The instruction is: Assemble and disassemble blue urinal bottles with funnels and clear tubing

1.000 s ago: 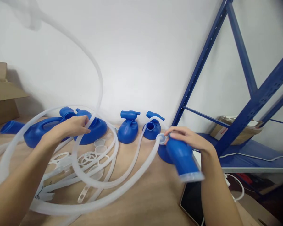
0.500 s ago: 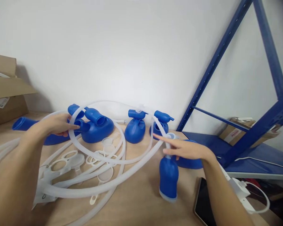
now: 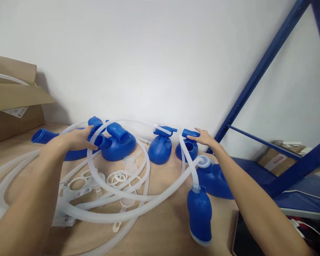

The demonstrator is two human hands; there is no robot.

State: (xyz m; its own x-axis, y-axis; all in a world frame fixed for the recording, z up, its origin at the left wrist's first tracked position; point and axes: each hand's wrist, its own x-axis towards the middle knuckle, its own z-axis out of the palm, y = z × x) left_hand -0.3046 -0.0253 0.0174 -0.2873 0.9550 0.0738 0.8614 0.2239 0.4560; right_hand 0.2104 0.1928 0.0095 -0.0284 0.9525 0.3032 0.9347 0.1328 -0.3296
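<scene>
My left hand (image 3: 82, 138) is at a cluster of blue plastic spouts on the left, its thumb and fingers around an open-mouthed blue spout (image 3: 96, 131); a loop of hose partly covers the contact. On the right, my right hand (image 3: 203, 138) pinches a short blue spout piece (image 3: 190, 133) lying on top of a round blue bottle (image 3: 185, 152). A translucent hose (image 3: 138, 212) curves across the table. One blue bottle (image 3: 199, 213) lies in front with a clear ribbed tube at its neck. Another blue bottle (image 3: 160, 149) stands in the middle, a spout piece (image 3: 164, 131) on top.
Clear caps and rings (image 3: 128, 197) lie scattered under the hose coils. An open cardboard box (image 3: 16, 96) stands at the far left. A blue metal rack (image 3: 252, 83) rises on the right, and a dark phone (image 3: 246, 234) lies partly under my right forearm.
My right hand has moved away from the front bottle's neck, back to the spout piece near the wall, and gripped it. My left hand stays at the left spouts. The view has shifted slightly.
</scene>
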